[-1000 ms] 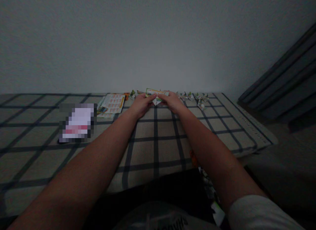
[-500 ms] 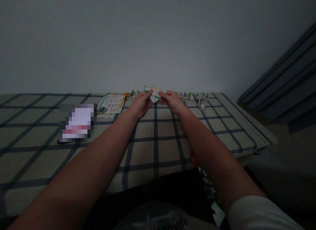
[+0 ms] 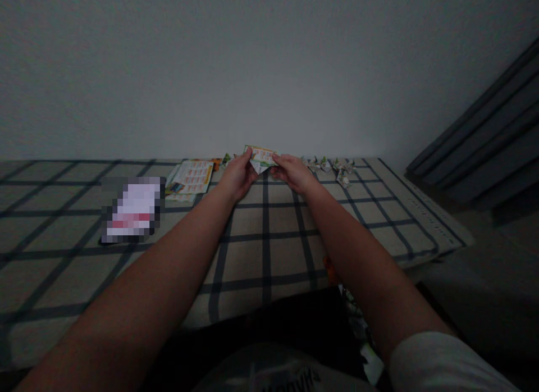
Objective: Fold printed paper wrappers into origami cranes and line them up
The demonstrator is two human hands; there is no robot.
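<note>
A folded sheet of printed paper is held up between my two hands above the far part of the table. My left hand grips its left edge, thumb on top. At the right edge, my right hand pinches it with the thumb over the front. The lower part of the paper narrows to a pale point. Behind and beside my hands lie small folded paper pieces, partly hidden by the fingers. A stack of printed sheets rests to the left of my left hand.
A checked cloth covers the table, which meets a plain wall. On the left lies a blurred-out phone-like object. One folded paper piece sits apart at right. A dark curtain hangs far right.
My left thumb has shifted left and up towards the paper's upper left corner, uncovering more print. The paper has tilted slightly. My right hand has barely moved.
</note>
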